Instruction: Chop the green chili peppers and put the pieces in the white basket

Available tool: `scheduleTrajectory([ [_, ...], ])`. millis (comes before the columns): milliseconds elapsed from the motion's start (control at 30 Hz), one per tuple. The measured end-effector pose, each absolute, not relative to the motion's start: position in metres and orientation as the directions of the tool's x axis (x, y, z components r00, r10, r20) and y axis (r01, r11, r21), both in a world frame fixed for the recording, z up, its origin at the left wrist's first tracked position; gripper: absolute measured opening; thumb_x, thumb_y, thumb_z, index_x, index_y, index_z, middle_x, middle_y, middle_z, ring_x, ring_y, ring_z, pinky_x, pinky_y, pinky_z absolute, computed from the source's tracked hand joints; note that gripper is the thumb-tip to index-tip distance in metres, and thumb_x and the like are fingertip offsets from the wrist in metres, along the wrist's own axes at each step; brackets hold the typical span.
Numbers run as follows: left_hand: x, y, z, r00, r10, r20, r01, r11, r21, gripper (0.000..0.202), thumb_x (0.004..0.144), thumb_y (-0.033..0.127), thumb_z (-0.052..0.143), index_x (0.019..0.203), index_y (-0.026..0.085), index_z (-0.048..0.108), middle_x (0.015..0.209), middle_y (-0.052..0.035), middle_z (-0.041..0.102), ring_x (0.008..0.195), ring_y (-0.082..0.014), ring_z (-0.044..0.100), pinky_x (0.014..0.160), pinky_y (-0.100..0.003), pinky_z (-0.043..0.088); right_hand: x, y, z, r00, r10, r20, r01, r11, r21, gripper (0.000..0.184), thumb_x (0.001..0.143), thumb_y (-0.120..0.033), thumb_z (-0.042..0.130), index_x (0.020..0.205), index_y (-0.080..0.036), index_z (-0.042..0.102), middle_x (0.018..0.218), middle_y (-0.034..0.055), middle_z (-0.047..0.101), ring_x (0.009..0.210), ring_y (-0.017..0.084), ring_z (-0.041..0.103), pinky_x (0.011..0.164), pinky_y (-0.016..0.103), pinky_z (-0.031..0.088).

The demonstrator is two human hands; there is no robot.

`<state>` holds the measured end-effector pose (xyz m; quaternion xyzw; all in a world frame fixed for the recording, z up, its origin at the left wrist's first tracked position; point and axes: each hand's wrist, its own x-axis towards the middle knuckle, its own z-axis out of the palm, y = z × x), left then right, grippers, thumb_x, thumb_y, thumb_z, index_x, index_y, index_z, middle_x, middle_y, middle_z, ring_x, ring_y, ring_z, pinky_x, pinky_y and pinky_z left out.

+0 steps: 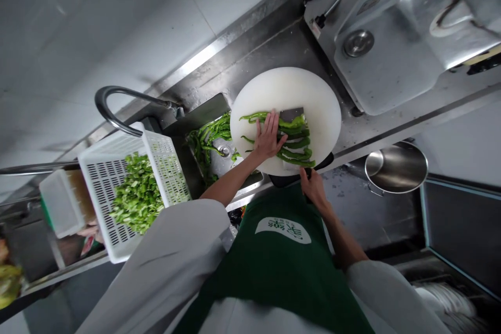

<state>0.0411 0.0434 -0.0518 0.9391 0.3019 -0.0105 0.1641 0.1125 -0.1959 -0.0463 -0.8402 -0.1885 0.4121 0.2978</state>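
In the head view, long green peppers (300,143) are lined up on a round white cutting board (317,94), beside the sink (207,109). They are pressed by the left hand (267,138), its fingers laid out nearly straight. A knife (291,114) is gripped near its handle by the closed fingers of the right hand (313,185); whether its blade is slid under the peppers cannot be told. For good control, the row should be kept even and the fingertips curled clear of the edge. On the green apron (274,271), Chinese-looking characters are printed, too small to be read surely.
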Motion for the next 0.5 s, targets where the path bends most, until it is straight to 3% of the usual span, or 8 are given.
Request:
scheduleTrajectory([
  [133,0.042,0.042,-0.05,0.817,0.566,-0.107,0.568,-0.76,0.317,0.083,0.107,0.058,0.025,0.171,0.009,0.009,0.177,-0.0152,0.008,0.166,-0.0282,0.001,0.133,-0.057,0.001,0.109,-0.19,-0.047,0.625,0.544,-0.559,0.119,-0.775,-0.621,0.048,0.096,-0.069,0.043,0.085,-0.025,0.058,0.067,0.0125,0.069,0.076,0.033,0.071,0.07,0.038,0.05],
  [333,0.029,0.052,-0.027,0.827,0.559,-0.06,0.548,-0.779,0.304,0.075,0.108,0.055,0.021,0.171,0.014,0.018,0.177,-0.0113,0.017,0.166,-0.0264,0.004,0.133,-0.054,-0.002,0.112,-0.182,-0.037,0.571,0.551,-0.608,0.028,-0.754,-0.656,0.046,0.095,-0.071,0.043,0.082,-0.027,0.052,0.047,0.0025,0.057,0.046,0.025,0.06,0.059,0.036,0.048],
  [500,0.016,0.068,-0.037,0.798,0.593,-0.104,0.595,-0.75,0.289,0.068,0.109,0.052,0.025,0.169,0.02,0.029,0.177,-0.0076,0.018,0.166,-0.0279,0.007,0.133,-0.056,0.004,0.114,-0.186,-0.031,0.549,0.575,-0.606,0.0,-0.725,-0.688,0.048,0.093,-0.074,0.044,0.081,-0.028,0.049,0.044,0.0007,0.054,0.039,0.023,0.056,0.051,0.034,0.045],
])
